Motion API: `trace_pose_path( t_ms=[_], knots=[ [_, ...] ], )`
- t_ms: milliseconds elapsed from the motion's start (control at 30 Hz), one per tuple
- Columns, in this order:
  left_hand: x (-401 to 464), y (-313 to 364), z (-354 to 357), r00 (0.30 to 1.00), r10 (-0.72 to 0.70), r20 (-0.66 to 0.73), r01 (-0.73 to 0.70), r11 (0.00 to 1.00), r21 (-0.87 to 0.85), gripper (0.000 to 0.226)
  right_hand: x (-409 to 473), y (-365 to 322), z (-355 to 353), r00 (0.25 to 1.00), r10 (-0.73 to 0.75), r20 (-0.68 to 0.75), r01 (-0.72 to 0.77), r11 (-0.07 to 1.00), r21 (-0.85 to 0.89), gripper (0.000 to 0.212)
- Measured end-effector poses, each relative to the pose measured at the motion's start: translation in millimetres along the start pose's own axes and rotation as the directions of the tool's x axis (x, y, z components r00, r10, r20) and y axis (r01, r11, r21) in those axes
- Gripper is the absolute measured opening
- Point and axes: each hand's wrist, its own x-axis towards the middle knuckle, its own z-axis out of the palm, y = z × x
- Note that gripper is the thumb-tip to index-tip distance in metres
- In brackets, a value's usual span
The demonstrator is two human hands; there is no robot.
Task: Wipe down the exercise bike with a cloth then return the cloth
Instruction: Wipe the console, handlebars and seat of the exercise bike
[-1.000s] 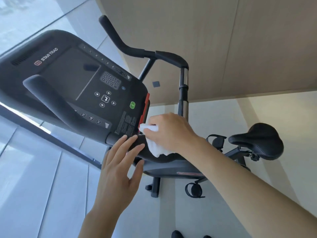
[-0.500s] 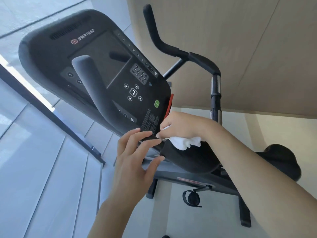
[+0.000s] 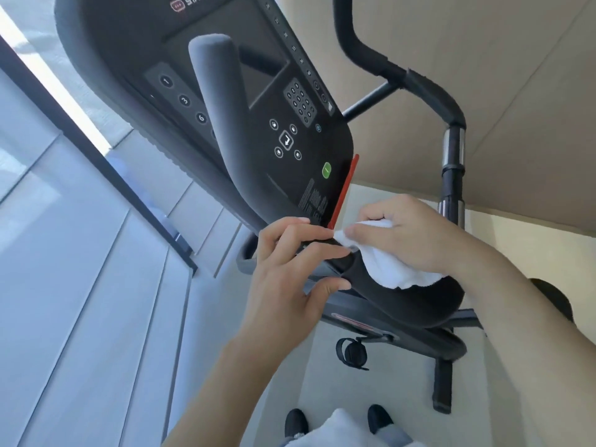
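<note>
right hand (image 3: pixel 400 233) pinches cloth (image 3: pixel 390 269), pressed on bar (image 3: pixel 416 295) below console (image 3: pixel 225 91) to rub it | left hand (image 3: pixel 290 269) lays straight fingers on console's lower edge, holds nothing, likely to steady bike | wiping not finished
</note>
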Motion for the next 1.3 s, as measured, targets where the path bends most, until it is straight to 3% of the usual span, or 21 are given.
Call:
trace_pose_path(
  t_ms=[200,333,433,567,767,833,967,1167,1300],
  knots=[
    [5,12,-5,0.995,-0.1,-0.002,0.1,0.995,-0.021,0.027,32,-24,22,0.993,-0.116,-0.032,0.113,0.991,-0.076,0.046],
    [6,31,-10,0.974,-0.228,-0.007,0.228,0.972,-0.058,0.025,21,-13,6,0.982,-0.17,0.083,0.177,0.981,-0.079,0.048],
    [9,45,-9,0.948,-0.317,-0.016,0.316,0.947,-0.049,0.04,5,9,-10,0.972,-0.197,0.125,0.204,0.978,-0.047,0.048],
    [6,66,-1,0.933,-0.359,-0.028,0.36,0.933,0.01,0.048,-18,32,-17,0.937,-0.347,0.045,0.343,0.882,-0.323,0.05],
    [-18,111,30,0.891,-0.443,-0.097,0.452,0.885,0.11,0.046,-40,57,-41,0.917,-0.399,0.005,0.392,0.898,-0.202,0.034],
    [-26,127,43,0.878,-0.465,-0.113,0.478,0.863,0.162,0.045,-51,73,-57,0.886,-0.455,-0.087,0.446,0.889,-0.107,0.034],
    [-30,146,63,0.881,-0.44,-0.172,0.472,0.833,0.289,0.037,-67,106,-84,0.81,-0.519,-0.272,0.545,0.838,0.023,0.03],
    [2,159,97,0.937,-0.348,-0.016,0.316,0.831,0.457,0.023,-71,157,-104,0.849,-0.427,-0.312,0.447,0.894,-0.007,0.038],
    [17,153,122,0.94,-0.332,-0.073,0.319,0.789,0.526,0.02,-72,175,-102,0.863,-0.414,-0.29,0.426,0.905,-0.023,0.038]
  ],
)
